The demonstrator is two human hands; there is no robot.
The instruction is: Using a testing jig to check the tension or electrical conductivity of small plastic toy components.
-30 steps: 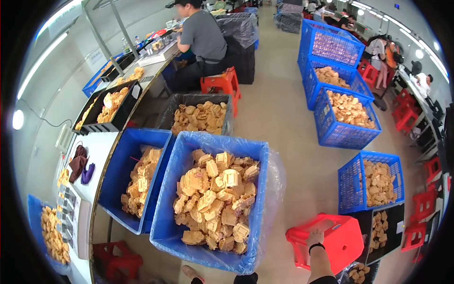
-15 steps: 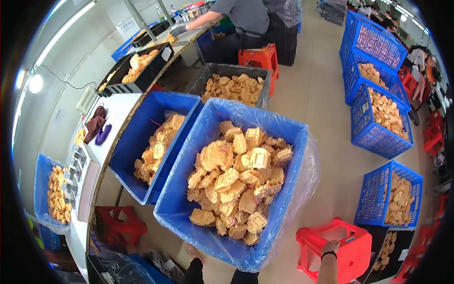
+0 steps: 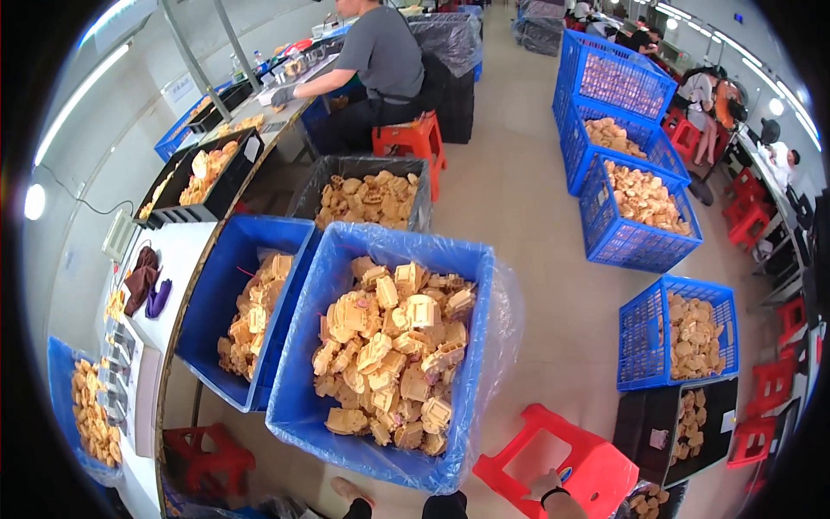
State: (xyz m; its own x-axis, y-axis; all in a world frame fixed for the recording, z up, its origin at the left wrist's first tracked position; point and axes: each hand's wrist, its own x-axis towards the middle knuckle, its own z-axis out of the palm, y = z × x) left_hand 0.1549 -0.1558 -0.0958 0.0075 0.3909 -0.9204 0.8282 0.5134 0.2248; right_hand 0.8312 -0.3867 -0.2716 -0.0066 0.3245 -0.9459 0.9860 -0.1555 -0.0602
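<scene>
The fingers of our right hand, blurred at the lower edge right of centre, look curled over the seat edge of a red stool at lower right; how tightly they press we cannot tell, and our left hand is out of view. We judge the stool light, stiff, a little slick and hard to break, best taken by that edge or a leg. Outward, we count three blue bins, two mid-frame and one at the left edge, their tan parts heaped past counting; four mesh crates at right; one black tub above centre; one worker in grey on a second stool; a third stool at lower left; others, overlapping, at the right edge.
</scene>
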